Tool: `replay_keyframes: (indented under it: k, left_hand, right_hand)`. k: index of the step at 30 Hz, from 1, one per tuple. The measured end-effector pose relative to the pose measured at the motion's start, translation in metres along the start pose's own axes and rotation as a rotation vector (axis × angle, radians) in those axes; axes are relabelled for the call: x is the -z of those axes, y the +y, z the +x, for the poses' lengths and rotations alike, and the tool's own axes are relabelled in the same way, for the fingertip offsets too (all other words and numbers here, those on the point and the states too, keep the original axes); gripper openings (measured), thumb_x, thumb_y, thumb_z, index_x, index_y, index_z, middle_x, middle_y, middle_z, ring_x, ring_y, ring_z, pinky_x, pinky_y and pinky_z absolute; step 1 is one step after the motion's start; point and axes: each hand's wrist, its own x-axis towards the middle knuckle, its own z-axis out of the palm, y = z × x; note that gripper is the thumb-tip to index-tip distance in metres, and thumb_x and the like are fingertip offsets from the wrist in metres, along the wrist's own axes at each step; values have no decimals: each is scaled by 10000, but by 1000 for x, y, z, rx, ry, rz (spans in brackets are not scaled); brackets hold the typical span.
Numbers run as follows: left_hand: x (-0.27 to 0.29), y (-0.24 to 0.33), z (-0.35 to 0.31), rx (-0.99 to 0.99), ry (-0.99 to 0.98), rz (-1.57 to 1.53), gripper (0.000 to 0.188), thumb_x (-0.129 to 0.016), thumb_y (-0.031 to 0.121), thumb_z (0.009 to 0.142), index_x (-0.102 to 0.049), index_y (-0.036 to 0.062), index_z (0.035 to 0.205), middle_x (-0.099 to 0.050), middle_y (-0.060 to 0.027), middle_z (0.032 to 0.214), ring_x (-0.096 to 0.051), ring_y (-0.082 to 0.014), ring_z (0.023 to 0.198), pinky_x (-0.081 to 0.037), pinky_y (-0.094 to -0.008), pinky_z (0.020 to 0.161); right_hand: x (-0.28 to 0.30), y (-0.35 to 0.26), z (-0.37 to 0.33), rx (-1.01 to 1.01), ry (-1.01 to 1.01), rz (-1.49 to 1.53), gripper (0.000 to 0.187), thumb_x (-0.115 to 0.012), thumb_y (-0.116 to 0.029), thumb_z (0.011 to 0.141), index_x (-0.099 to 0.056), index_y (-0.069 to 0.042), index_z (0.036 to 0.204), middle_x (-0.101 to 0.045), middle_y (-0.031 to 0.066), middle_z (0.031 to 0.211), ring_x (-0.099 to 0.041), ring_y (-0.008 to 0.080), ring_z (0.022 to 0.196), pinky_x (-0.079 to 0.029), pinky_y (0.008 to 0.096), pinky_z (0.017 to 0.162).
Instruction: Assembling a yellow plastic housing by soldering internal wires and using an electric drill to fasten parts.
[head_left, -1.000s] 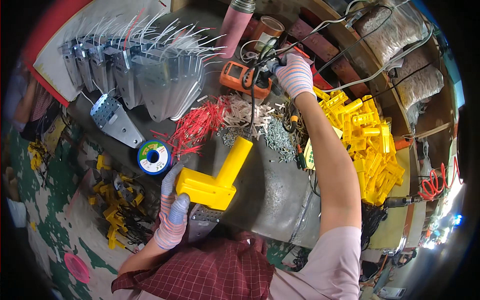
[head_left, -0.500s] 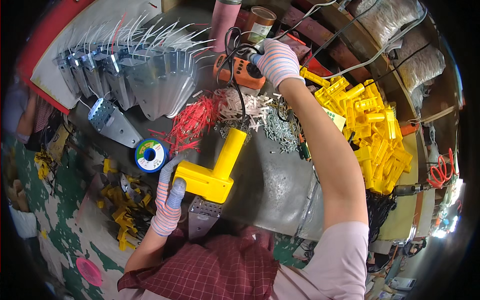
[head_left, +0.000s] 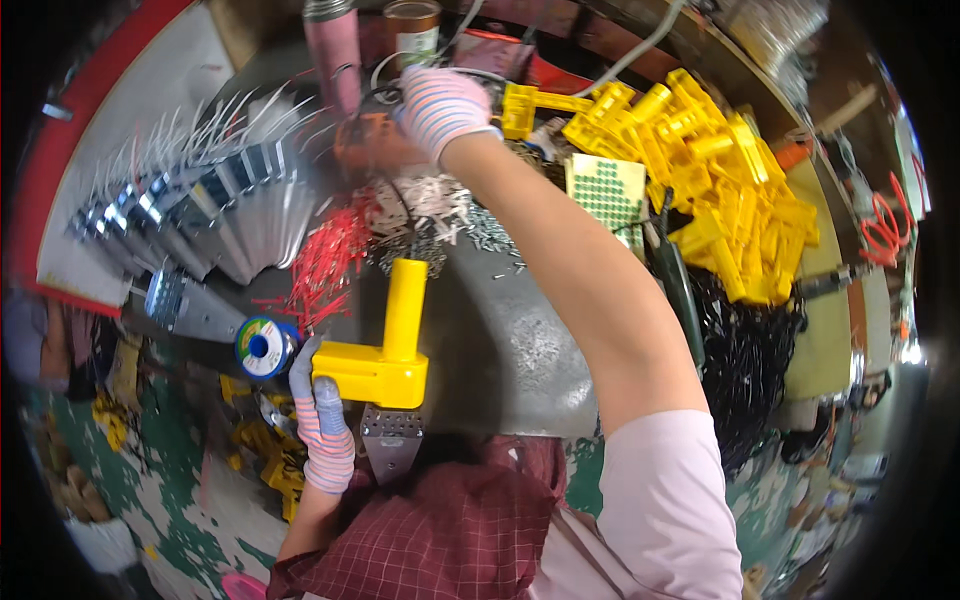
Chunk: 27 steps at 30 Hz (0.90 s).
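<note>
Head view: a dark grey counter (head_left: 545,360) fills the middle, with a heap of yellow plastic parts (head_left: 715,160) at upper right and a row of metal brackets (head_left: 215,215) at upper left. Low and left of centre is a yellow T-shaped housing (head_left: 402,335), a perforated metal plate (head_left: 391,437) below it; the left hand (head_left: 325,425) has its fingers closed round the housing's left end. At upper centre the right hand (head_left: 450,110) is beside a blurred orange box (head_left: 370,143), fingers curled; what they hold, if anything, I cannot tell. A dark cord (head_left: 402,205) runs up from the housing among white pieces (head_left: 428,202), red sleeves (head_left: 333,250) and screws (head_left: 488,230). A sideways pull could drag the cord through these piles, mixing them, or twist the housing in its one-handed hold. The counter's lower edge lies just below the housing; the widest room for moving is to its right.
</note>
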Motion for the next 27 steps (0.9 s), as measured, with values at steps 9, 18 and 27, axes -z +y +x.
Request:
replay_keyframes:
  k: [9,18,27]
  left_hand:
    - [5,-10,-12,-155,123,300,510,-495,307,1028,-441,-25,1412,-550,-211,1345,-564,-335,1181,-428,-416,1042]
    - [4,57,-6,-732,67,478,369,-601,222,949,-521,-3,1230,-525,-221,1288,-505,-390,1177,-389,-513,1039]
    - [-70,124,70,-372,-313,1,887,-847,317,758,-391,-26,1436,-502,-206,1385,-519,-300,1265,-397,-395,1084]
  right_hand:
    - [35,177,-99,-105,376,-8,235,-609,-170,856,-716,-136,1063,-709,173,983,-652,360,977,-514,447,893]
    - [60,225,-115,-21,-64,-198,404,-592,-152,851,-621,-179,1253,-707,135,1069,-638,329,1051,-448,450,962]
    - [164,79,-198,95,-10,702,489,-637,23,806,-617,-78,1284,-603,17,914,-580,118,900,-470,265,843]
